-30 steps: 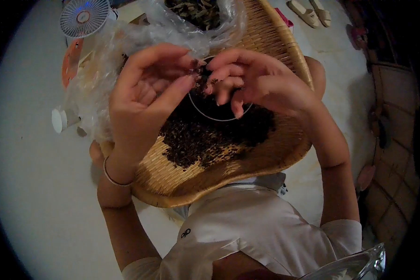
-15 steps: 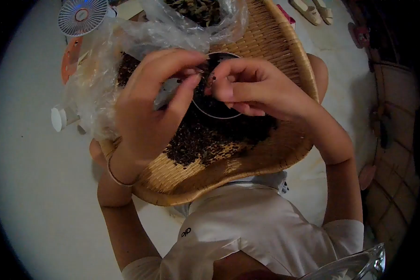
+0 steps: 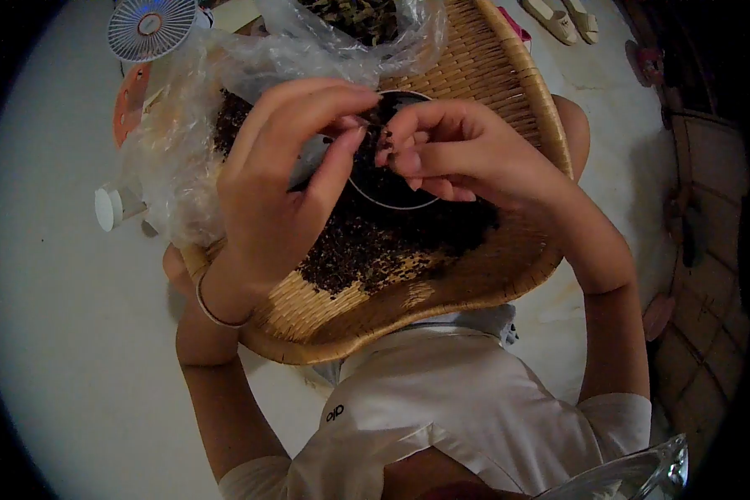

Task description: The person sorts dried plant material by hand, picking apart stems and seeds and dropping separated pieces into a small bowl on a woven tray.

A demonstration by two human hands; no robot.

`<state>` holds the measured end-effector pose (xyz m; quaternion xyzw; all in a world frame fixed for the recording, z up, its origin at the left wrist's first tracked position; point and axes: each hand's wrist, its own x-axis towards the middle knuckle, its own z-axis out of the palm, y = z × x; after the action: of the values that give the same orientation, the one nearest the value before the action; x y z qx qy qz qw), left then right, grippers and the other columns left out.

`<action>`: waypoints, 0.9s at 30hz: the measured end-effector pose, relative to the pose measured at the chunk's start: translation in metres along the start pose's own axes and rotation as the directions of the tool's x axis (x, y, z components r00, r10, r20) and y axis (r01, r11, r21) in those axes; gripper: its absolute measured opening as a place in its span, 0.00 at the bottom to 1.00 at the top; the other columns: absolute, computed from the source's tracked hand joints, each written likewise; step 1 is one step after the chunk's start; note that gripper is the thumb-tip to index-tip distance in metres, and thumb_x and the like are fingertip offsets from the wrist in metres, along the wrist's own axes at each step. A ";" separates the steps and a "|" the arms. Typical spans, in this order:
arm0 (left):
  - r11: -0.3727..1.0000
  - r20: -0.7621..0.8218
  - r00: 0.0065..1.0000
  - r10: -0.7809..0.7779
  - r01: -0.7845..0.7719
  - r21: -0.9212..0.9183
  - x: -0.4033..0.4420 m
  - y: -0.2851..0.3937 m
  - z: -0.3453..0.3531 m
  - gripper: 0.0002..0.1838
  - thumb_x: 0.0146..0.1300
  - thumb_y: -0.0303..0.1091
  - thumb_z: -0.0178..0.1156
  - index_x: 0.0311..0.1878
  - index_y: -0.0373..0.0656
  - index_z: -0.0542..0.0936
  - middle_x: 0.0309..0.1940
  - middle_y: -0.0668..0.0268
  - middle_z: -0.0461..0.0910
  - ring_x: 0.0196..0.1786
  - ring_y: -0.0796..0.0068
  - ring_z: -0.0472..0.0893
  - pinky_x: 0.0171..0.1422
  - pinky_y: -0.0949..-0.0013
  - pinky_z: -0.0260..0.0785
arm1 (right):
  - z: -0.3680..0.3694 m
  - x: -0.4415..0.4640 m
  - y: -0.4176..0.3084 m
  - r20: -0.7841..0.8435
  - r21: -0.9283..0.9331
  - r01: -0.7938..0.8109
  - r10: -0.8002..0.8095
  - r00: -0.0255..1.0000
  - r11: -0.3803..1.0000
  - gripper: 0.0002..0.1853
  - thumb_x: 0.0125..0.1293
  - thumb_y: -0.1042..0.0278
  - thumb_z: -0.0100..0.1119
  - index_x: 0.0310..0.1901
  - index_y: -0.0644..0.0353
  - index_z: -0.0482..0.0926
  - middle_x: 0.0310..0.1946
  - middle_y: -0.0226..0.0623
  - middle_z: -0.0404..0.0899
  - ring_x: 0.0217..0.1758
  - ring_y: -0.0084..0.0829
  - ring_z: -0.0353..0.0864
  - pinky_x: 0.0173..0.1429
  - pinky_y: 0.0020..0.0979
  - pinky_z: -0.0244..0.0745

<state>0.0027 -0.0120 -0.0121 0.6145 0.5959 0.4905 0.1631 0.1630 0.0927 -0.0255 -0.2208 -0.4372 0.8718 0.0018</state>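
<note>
Left hand (image 3: 279,177) first, as I am watching through the head camera from afar: it is curving partly closed, its thumb bending in toward the fingertips and pinching a small dark clump (image 3: 375,131). Right hand (image 3: 485,154) is facing it just beside, thumb and forefinger nearly closed on the clump too, with dark crumbs sticking to the fingertips. I am seeing a thin bracelet (image 3: 211,314) circling the left wrist, and a pale shirt (image 3: 467,375) filling the lower part of my view. Beyond the shirt, a woven basket (image 3: 308,321) is spreading across the lap, and a loose dark heap (image 3: 342,258) is covering much of its middle. Under the fingers a light-rimmed bowl (image 3: 400,207) is sitting in the basket, dark material showing inside; the hands are hiding part of it. A clear plastic bag (image 3: 171,183) is lying crumpled over the basket's left side and far end, with dried dark pieces (image 3: 354,18) showing there. Farther out, a white-lidded container (image 3: 107,209) is resting beside the bag, a small fan (image 3: 152,27) is standing at upper left, and pale slippers (image 3: 550,18) are lying on the floor at upper right.
</note>
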 end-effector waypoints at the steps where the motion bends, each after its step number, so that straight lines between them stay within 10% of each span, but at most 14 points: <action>1: 1.000 0.006 1.000 -0.003 0.003 0.011 0.000 0.000 -0.001 0.17 0.47 0.14 0.58 0.42 0.40 0.77 0.38 0.61 0.76 0.33 0.75 0.77 0.39 0.76 0.71 | 0.001 0.000 0.000 0.000 -0.001 0.000 0.000 1.000 1.000 0.09 0.55 0.72 0.54 0.37 0.64 0.75 0.24 0.32 0.74 0.16 0.13 0.64 0.16 0.16 0.54; 27: 0.995 0.041 0.997 0.068 -0.070 0.065 0.004 -0.002 -0.001 0.16 0.48 0.13 0.56 0.41 0.39 0.77 0.38 0.61 0.75 0.34 0.74 0.77 0.39 0.76 0.71 | -0.009 0.005 0.007 0.115 0.102 0.011 -0.023 0.993 0.995 0.11 0.61 0.70 0.54 0.42 0.68 0.74 0.31 0.38 0.79 0.24 0.17 0.74 0.25 0.17 0.68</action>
<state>-0.0004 -0.0084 -0.0115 0.6492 0.5869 0.4640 0.1371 0.1635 0.0960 -0.0374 -0.1656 -0.3938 0.9041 -0.0049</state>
